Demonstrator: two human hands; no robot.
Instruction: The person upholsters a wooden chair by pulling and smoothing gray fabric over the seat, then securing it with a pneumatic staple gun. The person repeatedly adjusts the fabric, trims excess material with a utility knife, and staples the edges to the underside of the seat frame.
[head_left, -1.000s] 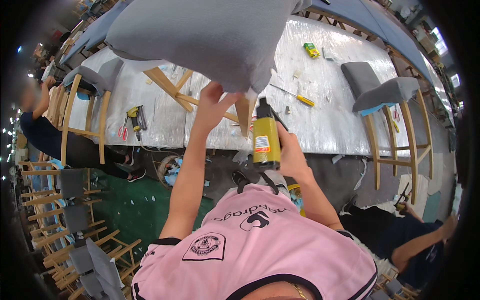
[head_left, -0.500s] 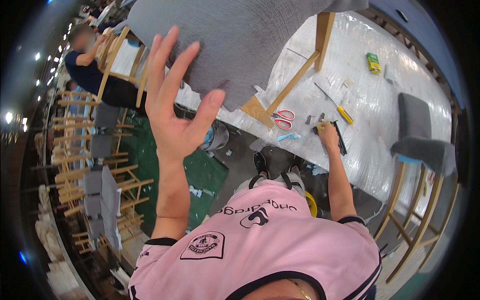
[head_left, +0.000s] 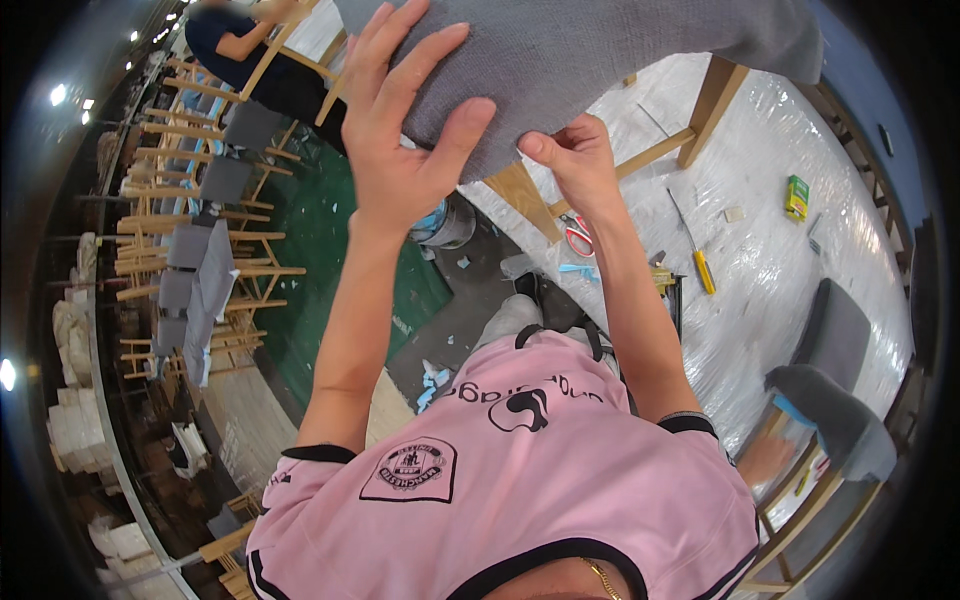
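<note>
A grey upholstered chair (head_left: pixel 590 60) with wooden legs rests on the plastic-covered table (head_left: pixel 755 260). My left hand (head_left: pixel 410 135) lies against its fabric at the near left, fingers spread and thumb out. Close by on the right, my right hand (head_left: pixel 580 165) has thumb and fingers closed on the fabric's lower edge, just above a wooden corner leg (head_left: pixel 525 200). Behind my right forearm, scissors with red-and-white handles (head_left: pixel 578 238) and a black tool (head_left: pixel 677 298) are partly hidden.
A yellow-handled screwdriver (head_left: pixel 705 272) and a green-yellow box (head_left: pixel 797 198) lie on the table. Another grey chair (head_left: pixel 850 425) stands at right, beside a blurred hand (head_left: pixel 765 455). A bucket (head_left: pixel 448 225) sits below. Stacked chairs (head_left: pixel 190 250) and a co-worker (head_left: pixel 225 40) are at left.
My right hand has left the black tool and come up to the fabric edge beside my left hand. My left hand now touches the fabric. The view has shifted.
</note>
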